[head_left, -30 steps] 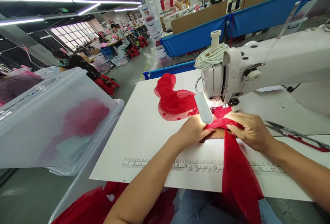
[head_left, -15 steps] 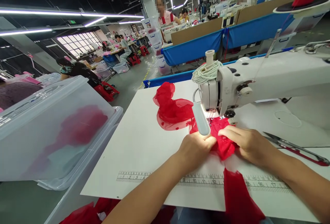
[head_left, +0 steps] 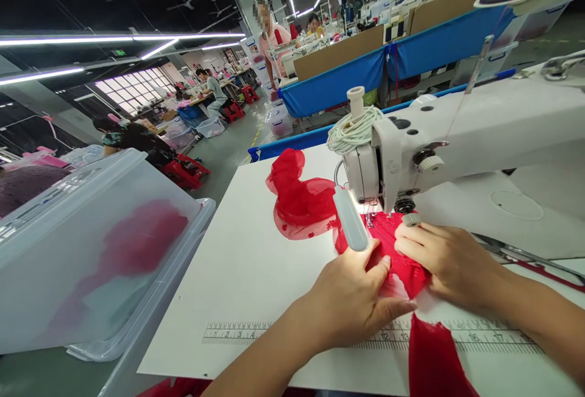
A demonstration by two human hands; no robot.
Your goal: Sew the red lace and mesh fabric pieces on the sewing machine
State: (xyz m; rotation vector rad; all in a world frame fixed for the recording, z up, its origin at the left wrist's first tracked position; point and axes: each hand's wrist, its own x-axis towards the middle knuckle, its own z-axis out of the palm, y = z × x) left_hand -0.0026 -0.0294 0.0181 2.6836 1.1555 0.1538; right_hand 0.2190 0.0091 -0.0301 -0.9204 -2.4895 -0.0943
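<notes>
Red sheer fabric [head_left: 388, 232] with lace lies under the needle of a white sewing machine [head_left: 479, 135]. Its ruffled far end spreads over the table to the left of the machine. My left hand [head_left: 351, 296] rests on the near left part of the fabric, fingers stretched and thumb held apart. Curled fingers of my right hand [head_left: 450, 260] grip the fabric's right side, close to the presser foot [head_left: 369, 220]. A light grey paddle-shaped guard [head_left: 351, 219] hangs over my left fingertips and partly hides them. Thread snips [head_left: 534, 263] lie beyond my right wrist.
A printed ruler [head_left: 233, 332] runs along the near edge of the white table [head_left: 196, 281]. At the left stands a translucent bin [head_left: 59, 251] with red cloth inside. A red strip [head_left: 434, 360] hangs over the front edge. Other people sit or stand farther back.
My left hand has opened, its thumb moving away from the fingers toward me. My right hand has stayed on the fabric, its fingers curling more. The whole view has shifted slightly.
</notes>
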